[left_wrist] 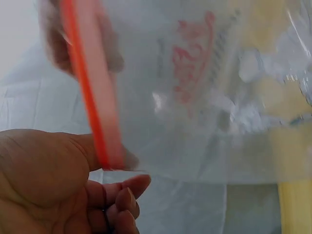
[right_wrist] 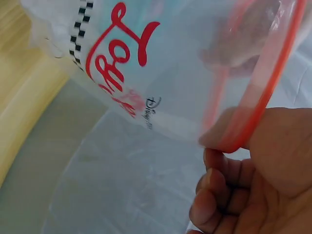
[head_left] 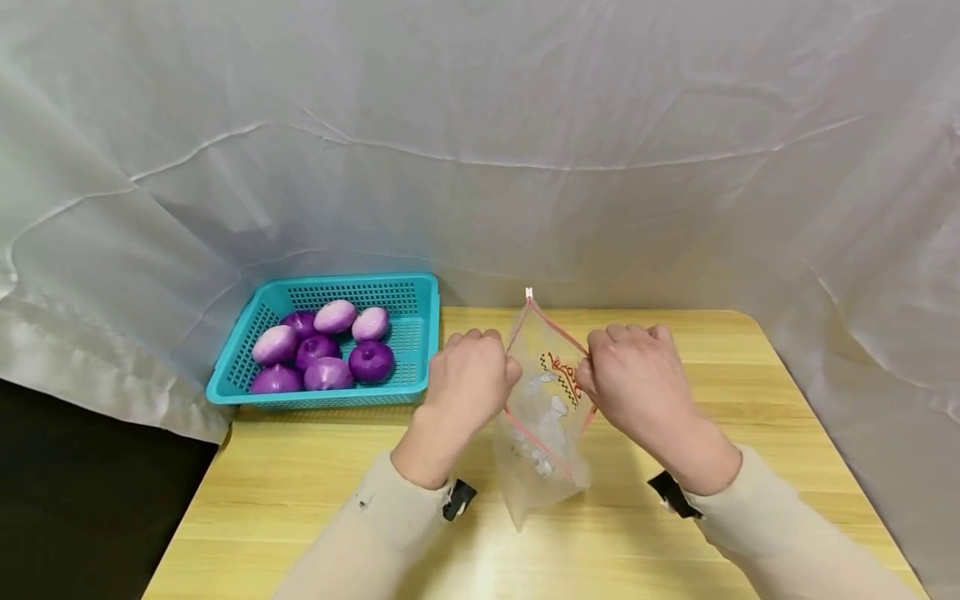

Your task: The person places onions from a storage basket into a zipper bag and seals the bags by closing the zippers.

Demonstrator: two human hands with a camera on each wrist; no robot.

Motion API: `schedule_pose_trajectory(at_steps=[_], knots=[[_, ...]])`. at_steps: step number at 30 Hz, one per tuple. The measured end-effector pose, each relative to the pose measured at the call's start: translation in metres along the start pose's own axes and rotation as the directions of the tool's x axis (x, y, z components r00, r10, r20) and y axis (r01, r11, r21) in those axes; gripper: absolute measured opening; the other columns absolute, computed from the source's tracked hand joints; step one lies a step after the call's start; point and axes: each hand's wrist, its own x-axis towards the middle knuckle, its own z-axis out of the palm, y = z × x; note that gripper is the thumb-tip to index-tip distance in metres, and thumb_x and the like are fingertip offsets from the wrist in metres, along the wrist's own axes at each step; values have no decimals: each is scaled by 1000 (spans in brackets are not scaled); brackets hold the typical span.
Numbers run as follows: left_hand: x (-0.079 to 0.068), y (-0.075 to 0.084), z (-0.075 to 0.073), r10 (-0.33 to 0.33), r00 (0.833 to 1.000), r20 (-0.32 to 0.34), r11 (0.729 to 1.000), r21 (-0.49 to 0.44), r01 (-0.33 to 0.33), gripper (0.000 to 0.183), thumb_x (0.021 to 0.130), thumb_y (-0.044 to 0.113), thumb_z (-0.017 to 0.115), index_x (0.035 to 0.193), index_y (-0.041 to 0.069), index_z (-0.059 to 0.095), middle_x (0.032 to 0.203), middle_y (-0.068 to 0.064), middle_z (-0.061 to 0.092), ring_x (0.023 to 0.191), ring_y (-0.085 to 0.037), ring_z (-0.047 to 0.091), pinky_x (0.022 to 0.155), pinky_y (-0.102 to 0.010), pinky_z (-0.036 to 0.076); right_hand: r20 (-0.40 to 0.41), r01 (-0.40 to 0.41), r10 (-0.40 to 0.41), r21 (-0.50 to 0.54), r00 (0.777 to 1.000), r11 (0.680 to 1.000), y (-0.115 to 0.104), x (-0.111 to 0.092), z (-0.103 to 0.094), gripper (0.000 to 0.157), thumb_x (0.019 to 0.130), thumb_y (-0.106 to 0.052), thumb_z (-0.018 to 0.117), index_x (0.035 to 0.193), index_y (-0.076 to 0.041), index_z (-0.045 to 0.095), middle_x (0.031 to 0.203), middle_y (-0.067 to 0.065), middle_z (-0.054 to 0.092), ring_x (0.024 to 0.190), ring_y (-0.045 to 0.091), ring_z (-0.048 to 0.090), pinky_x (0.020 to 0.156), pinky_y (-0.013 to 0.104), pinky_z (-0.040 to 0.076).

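A clear plastic slider zip bag with a red-orange zip edge hangs between my two hands, its mouth spread apart. My left hand pinches one side of the mouth. Opposite it, my right hand pinches the other side. In the left wrist view the thumb goes inside the bag, with the fingers outside. Red lettering and a black-and-white checker strip mark the bag in the right wrist view. The white slider sits at the far end of the zip.
Left of the hands, a turquoise plastic basket holds several purple onions, some dark and some pale. It stands at the back left of the wooden table. A grey-white cloth hangs behind and beside the table.
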Motion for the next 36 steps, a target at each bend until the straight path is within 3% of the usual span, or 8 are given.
schedule_pose_trajectory(at_steps=[4, 9, 14, 17, 20, 25, 30, 36], knots=[[-7, 0, -1, -1, 1000, -10, 1000, 10, 1, 21, 93, 20, 65, 76, 11, 58, 75, -5, 59, 70, -26, 55, 62, -43, 52, -47, 18, -19, -25, 999, 1000, 0, -1, 5, 25, 79, -8, 53, 63, -15, 36, 57, -1, 32, 50, 25, 38, 57, 41, 32], [-5, -1, 5, -15, 1000, 27, 1000, 10, 15, 18, 95, 16, 59, 79, 9, 61, 82, -7, 63, 75, -28, 57, 66, -46, 52, -22, 54, -54, -26, 998, 998, 0, -4, 8, 26, 80, -7, 55, 64, -14, 36, 59, -2, 31, 51, 23, 37, 59, 40, 32], [-5, -1, 12, 6, 1000, -6, 1000, -2, -6, 21, 96, 21, 62, 80, 8, 60, 79, -6, 61, 75, -28, 58, 65, -44, 51, 55, -33, 33, 13, 998, 999, -3, -3, 7, 25, 79, -9, 57, 62, -14, 39, 57, -1, 36, 52, 25, 42, 58, 40, 30], [-10, -1, 12, 18, 999, -38, 1000, 12, -17, 24, 94, 24, 65, 76, 11, 57, 74, -5, 58, 72, -28, 57, 62, -42, 49, 156, -148, 141, 39, 978, 988, -5, -1, 2, 25, 79, -10, 57, 61, -16, 40, 58, -1, 38, 52, 23, 40, 58, 38, 28], [-14, 0, 11, 24, 999, -41, 1000, 15, -23, 23, 93, 20, 65, 74, 12, 55, 74, -4, 58, 71, -28, 56, 62, -43, 48, 274, -232, 207, 61, 939, 971, -6, 1, -6, 24, 80, -12, 56, 61, -17, 41, 58, -1, 40, 53, 20, 39, 60, 38, 29], [-12, 1, 6, -6, 998, 55, 1000, -25, 8, 23, 94, 18, 62, 73, 11, 57, 72, -4, 58, 68, -27, 57, 59, -43, 48, 360, -297, 240, 112, 902, 948, -10, 6, -18, 23, 82, -13, 56, 62, -18, 46, 60, -2, 43, 53, 18, 41, 64, 38, 31], [-1, -1, 8, -74, 990, 119, 996, -31, 78, 26, 95, 18, 63, 69, 12, 59, 69, -5, 58, 64, -25, 57, 54, -45, 50, 283, -236, 204, 85, 937, 968, -11, 7, -6, 26, 83, -10, 55, 61, -17, 43, 58, -2, 41, 52, 19, 40, 59, 40, 32], [1, -6, 20, -75, 995, 68, 997, -29, 78, 24, 97, 21, 64, 75, 11, 61, 70, -5, 59, 67, -27, 59, 57, -45, 52, 117, -138, 133, 40, 984, 990, -10, -1, 13, 27, 79, -7, 58, 60, -15, 41, 56, -1, 39, 51, 24, 45, 56, 42, 33]])
